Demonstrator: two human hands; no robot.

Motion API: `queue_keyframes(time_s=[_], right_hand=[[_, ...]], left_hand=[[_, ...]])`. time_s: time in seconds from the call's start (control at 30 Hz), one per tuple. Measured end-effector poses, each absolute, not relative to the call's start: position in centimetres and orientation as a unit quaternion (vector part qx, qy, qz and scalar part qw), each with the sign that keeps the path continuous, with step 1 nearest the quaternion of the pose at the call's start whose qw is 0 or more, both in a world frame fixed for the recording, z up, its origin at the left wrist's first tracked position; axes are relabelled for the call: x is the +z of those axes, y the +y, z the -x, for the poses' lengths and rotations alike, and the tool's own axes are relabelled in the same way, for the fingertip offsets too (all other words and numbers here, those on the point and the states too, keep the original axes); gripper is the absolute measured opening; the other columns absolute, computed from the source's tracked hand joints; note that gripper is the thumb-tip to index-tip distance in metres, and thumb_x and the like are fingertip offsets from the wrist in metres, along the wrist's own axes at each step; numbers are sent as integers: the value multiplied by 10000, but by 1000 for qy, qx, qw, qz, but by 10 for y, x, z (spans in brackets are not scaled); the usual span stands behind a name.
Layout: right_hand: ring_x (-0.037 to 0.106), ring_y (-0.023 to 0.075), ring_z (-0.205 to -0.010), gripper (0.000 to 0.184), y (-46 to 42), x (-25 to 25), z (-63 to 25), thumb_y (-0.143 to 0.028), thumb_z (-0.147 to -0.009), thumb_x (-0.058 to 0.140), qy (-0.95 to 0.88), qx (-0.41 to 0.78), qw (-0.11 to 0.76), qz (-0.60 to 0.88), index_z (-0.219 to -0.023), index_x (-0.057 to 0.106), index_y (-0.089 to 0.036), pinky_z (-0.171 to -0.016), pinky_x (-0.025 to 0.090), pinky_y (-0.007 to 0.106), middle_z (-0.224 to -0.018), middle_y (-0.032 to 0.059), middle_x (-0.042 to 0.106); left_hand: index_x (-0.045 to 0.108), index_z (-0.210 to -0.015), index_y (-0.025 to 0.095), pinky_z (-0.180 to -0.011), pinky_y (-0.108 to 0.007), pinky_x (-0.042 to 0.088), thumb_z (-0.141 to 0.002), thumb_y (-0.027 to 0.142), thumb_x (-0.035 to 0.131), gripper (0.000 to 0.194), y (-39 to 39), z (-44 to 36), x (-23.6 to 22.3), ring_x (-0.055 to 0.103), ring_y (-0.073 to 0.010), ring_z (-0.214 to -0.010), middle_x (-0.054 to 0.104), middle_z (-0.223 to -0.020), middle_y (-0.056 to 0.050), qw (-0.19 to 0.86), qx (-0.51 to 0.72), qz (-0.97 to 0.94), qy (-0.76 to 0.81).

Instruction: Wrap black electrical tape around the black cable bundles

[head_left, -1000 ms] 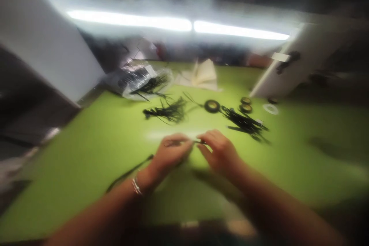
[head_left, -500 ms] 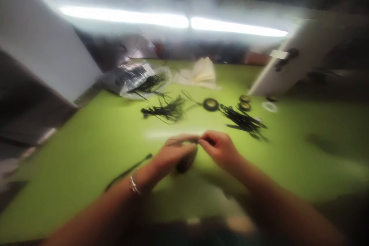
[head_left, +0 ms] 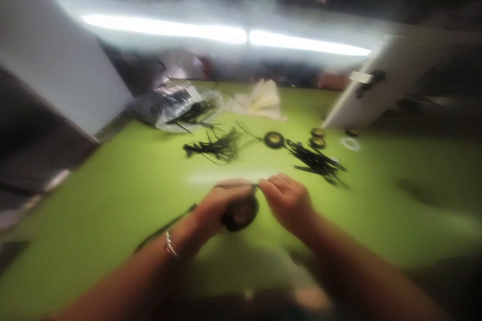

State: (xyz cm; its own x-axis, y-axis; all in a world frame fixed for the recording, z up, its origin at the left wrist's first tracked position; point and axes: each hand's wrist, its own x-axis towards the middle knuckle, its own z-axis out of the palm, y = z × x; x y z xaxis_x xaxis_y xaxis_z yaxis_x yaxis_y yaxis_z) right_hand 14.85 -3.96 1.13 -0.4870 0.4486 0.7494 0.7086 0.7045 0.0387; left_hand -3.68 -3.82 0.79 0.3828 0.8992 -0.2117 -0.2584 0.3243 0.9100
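In the head view, my left hand [head_left: 216, 203] is closed, with a roll of black tape [head_left: 241, 214] hanging at its palm side below the fingers. Between the fingertips of both hands runs a short stretch of thin dark cable [head_left: 255, 185]. My right hand [head_left: 289, 200] pinches at its end with curled fingers. Blur hides how the tape and the cable meet. Under my left forearm a black cable [head_left: 163, 228] lies on the green table [head_left: 113, 195], partly covered by the arm.
Beyond my hands lie a loose cable bundle [head_left: 214, 146], a tape roll [head_left: 274, 139] and a second cable bundle [head_left: 316, 160]. Stacked small tape rolls [head_left: 318, 142] and a white ring [head_left: 350, 144] are at right. A plastic bag [head_left: 181, 105] sits back left; white panels [head_left: 75, 70] flank the table.
The tape roll at my left hand has turned further into view, its round side now showing. My right hand's fingers have curled in more and sit slightly apart from the left.
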Motion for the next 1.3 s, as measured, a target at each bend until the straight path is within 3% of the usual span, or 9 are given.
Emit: queue_keyframes(time_s=[0.1,0.27,0.43,0.53,0.6,0.73,0.83,1.03,1.3], right_hand=[[496,149,-652,107,-40,10,-148,-95,-874,540,-850,-192,363,330,-907,638,-123,-601,396,267,-709,43,645],[488,144,-633,145,-39,4,-147,-105,-884,509,-848,-143,358,363,-855,632,-176,-588,392,257,-665,19,598],[556,148,-714,109,-39,4,-145,-203,-912,485,-848,68,328,412,-925,591,-182,-658,434,260,-807,42,629],[491,125,-583,209,-40,7,-146,-201,-917,463,-857,123,259,429,-723,542,-190,-566,381,248,-661,1,572],[438,106,-532,280,-39,9,-147,-205,-911,479,-853,154,257,428,-631,479,-194,-526,338,233,-587,-28,512],[444,95,-563,273,-38,9,-149,-207,-912,495,-834,169,327,410,-639,481,-191,-557,345,213,-596,-34,499],[452,109,-594,234,-38,9,-149,-204,-919,482,-843,79,343,407,-691,536,-184,-580,339,232,-636,-10,529],[409,139,-608,226,-38,15,-153,-168,-924,483,-864,-170,308,361,-730,598,-187,-562,275,276,-606,2,517],[413,147,-631,168,-36,9,-151,-162,-916,505,-859,-185,313,360,-782,604,-183,-590,299,292,-639,8,539]], left_hand=[[708,-828,112,-543,-233,385,-752,361,691,261,-41,34,6,531,-127,-596,623,-649,-32,713,423,-383,406],[675,-726,139,-549,-238,397,-785,325,655,196,-39,33,6,512,-123,-573,581,-596,-13,661,431,-436,432],[674,-692,150,-688,-272,452,-791,269,649,156,-36,34,3,570,-164,-731,629,-761,-61,451,457,-621,448],[688,-730,158,-702,-279,459,-807,249,629,133,-37,34,0,576,-174,-767,626,-810,-75,379,461,-680,426],[692,-737,160,-716,-281,465,-806,260,634,135,-37,33,-1,586,-177,-778,635,-814,-76,393,463,-674,421],[701,-795,150,-714,-291,477,-745,328,703,185,-35,34,6,607,-184,-766,671,-821,-71,516,413,-604,444],[709,-845,148,-634,-267,459,-712,327,726,224,-35,36,10,588,-160,-685,675,-788,-52,572,375,-562,465],[699,-721,124,-519,-247,392,-740,266,681,145,-37,40,8,515,-124,-524,591,-565,-19,664,361,-504,418],[654,-689,112,-522,-236,391,-756,462,682,358,-39,33,1,503,-112,-528,579,-563,-20,715,409,-386,416]])
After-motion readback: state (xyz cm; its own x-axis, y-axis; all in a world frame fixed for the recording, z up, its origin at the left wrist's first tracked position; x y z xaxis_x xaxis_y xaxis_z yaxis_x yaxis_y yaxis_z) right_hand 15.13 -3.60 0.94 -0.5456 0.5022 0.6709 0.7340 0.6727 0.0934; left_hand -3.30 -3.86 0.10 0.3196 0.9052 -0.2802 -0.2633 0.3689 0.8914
